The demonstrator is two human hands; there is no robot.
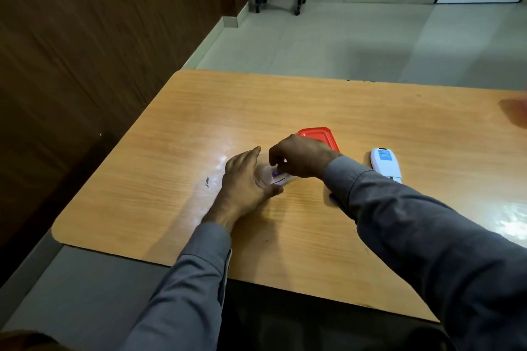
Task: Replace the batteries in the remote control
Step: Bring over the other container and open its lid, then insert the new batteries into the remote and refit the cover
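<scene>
Left hand (246,177) cups the side of a clear plastic container (271,175) on the wooden table (370,128), fingers and thumb wrapped round it. Right hand (301,155) reaches into the container from above, fingers curled down on something blue and white inside, too blurred to name. Red lid (323,137) lies just behind the right hand. White remote control (386,162) lies on the table to the right, untouched, near the right sleeve (427,231)
</scene>
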